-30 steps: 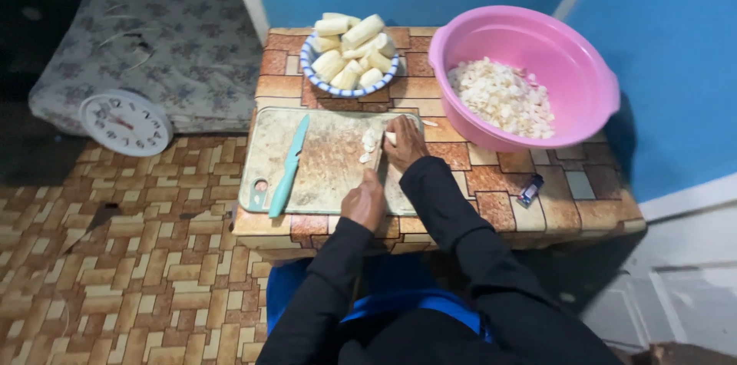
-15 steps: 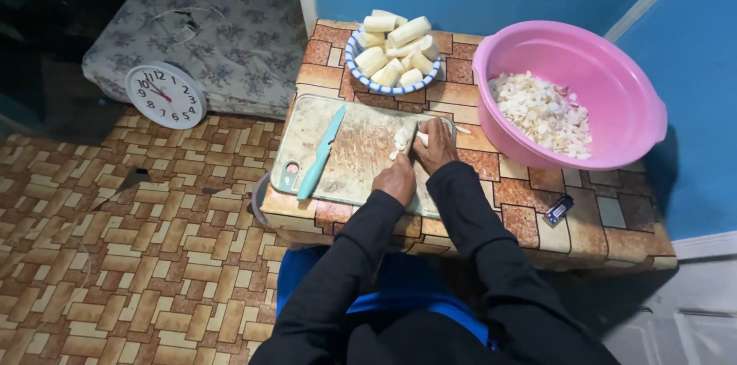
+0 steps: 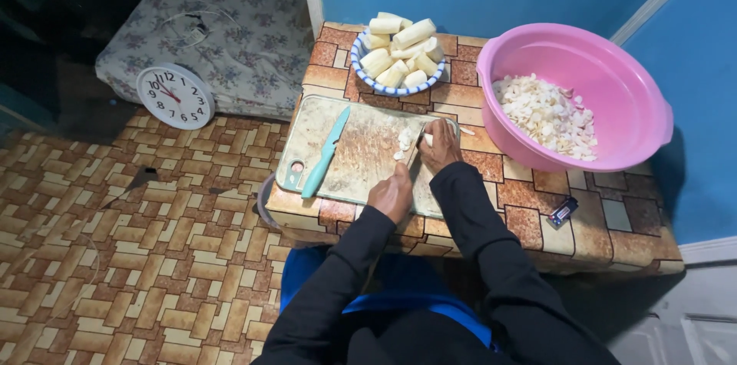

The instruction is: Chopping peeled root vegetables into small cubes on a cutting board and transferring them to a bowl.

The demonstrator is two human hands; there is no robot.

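Blue walls close in a small tiled desk (image 3: 530, 211) at the centre of the frame, patterned flooring spreading to the lower left. A worn cutting board (image 3: 361, 154) lies on the desk with a teal knife (image 3: 325, 152) resting untouched on its left part. The left hand (image 3: 391, 192) sits at the board's lower edge, its grip closed on a dark blade, though I cannot see the handle. The right hand (image 3: 440, 146) presses a pale piece down just right of some chopped bits (image 3: 404, 141). Upper centre stands a plate of peeled chunks (image 3: 399, 54); a pink basin (image 3: 576, 96) at right holds chopped pieces. A white clock (image 3: 175, 95) lies at left.
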